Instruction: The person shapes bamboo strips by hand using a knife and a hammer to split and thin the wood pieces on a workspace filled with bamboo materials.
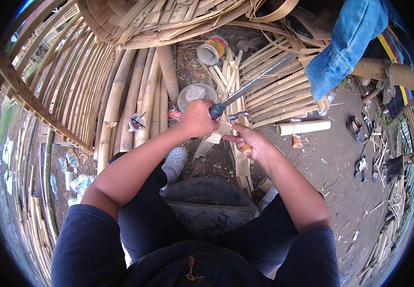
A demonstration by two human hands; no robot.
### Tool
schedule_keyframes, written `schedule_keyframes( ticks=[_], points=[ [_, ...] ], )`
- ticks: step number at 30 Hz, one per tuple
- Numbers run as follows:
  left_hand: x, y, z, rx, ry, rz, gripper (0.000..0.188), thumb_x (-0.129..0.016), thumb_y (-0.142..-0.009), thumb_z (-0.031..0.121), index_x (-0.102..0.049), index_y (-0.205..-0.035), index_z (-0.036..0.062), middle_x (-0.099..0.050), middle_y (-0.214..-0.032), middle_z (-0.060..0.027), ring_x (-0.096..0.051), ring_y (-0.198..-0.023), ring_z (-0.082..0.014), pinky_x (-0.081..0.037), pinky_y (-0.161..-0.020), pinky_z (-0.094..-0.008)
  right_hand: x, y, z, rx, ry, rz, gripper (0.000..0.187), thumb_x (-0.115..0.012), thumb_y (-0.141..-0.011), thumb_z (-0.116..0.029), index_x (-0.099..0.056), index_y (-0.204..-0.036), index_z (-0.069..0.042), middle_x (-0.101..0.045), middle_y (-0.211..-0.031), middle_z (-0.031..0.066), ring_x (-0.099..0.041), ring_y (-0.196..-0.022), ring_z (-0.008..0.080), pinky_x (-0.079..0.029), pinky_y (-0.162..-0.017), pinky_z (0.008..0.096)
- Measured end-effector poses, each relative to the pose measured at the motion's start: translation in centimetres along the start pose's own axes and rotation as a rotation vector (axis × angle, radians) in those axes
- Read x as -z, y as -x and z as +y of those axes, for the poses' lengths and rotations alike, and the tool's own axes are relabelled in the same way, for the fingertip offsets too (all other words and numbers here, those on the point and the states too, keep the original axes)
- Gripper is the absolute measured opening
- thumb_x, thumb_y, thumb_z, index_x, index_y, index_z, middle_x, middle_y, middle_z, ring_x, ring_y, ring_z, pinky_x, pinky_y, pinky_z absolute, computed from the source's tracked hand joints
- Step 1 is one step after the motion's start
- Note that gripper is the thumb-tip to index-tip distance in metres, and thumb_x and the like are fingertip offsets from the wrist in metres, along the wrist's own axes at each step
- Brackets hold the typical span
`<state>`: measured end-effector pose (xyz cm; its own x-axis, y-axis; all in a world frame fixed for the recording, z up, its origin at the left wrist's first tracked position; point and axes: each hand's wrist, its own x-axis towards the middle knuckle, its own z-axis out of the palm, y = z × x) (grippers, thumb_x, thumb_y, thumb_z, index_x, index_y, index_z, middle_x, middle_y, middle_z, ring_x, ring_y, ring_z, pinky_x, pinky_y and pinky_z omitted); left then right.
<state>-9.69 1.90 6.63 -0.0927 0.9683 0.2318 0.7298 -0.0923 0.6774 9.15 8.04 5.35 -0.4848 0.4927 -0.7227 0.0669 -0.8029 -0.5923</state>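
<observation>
My left hand (pixel 198 119) is closed around the black grip of a long, thin metal rod-like tool (pixel 257 82), which slants away to the far right. In my right hand (pixel 257 144) is a small hammer (pixel 238 115); its metal head lies close to the black grip, and the pale butt of its wooden handle shows below my fingers. Beneath both hands stand split bamboo strips (pixel 241 160) and a pale, flat bamboo piece (pixel 212 143). Just beyond my left hand sits a round grey dish (pixel 188 98) with a whitish lump in it.
Bamboo poles (pixel 116 103) and a slatted bamboo frame (pixel 68 81) stand at left. A woven bamboo basket (pixel 168 36) fills the far side, near a tin can (pixel 212 51). A slatted panel (pixel 278 86) and blue denim (pixel 343 48) are at right. A dark tub-like object (pixel 212 215) sits between my legs.
</observation>
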Motion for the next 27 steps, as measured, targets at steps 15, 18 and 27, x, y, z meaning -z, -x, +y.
schedule_keyframes(
  ticks=[15,18,27],
  points=[
    [0.8,0.1,-0.7,-0.123,-0.011,0.052,0.012,-0.067,-0.061,0.005,-0.062,-0.070,-0.0011,-0.062,-0.076,-0.0152,-0.061,-0.072,-0.0341,-0.049,-0.069,-0.0381,-1.0,-2.5,-1.0,0.004,-0.099,-0.025,0.032,-0.052,-0.087,0.000,-0.036,-0.114,0.005,-0.056,-0.103,0.0312,-0.034,-0.042,0.0040,-0.035,-0.034,0.0150],
    [1.0,0.1,-0.9,-0.147,-0.012,0.065,0.013,-0.067,-0.060,0.004,-0.062,-0.070,-0.0013,-0.062,-0.077,-0.0157,-0.061,-0.074,-0.0345,-0.049,-0.070,-0.0383,-1.1,-2.3,-1.1,0.007,-0.107,-0.053,0.029,-0.052,-0.087,0.000,-0.037,-0.111,0.005,-0.056,-0.102,0.0304,-0.035,-0.042,0.0035,-0.035,-0.034,0.0145],
    [1.7,0.4,-0.3,-0.176,0.000,0.097,0.015,-0.069,-0.060,0.003,-0.061,-0.071,-0.0039,-0.063,-0.081,-0.0166,-0.062,-0.076,-0.0349,-0.050,-0.071,-0.0384,-0.8,-2.2,-1.3,0.055,-0.053,-0.120,0.021,-0.058,-0.086,-0.001,-0.051,-0.104,0.007,-0.061,-0.097,0.0208,-0.035,-0.045,0.0025,-0.035,-0.039,0.0151]
  ],
)
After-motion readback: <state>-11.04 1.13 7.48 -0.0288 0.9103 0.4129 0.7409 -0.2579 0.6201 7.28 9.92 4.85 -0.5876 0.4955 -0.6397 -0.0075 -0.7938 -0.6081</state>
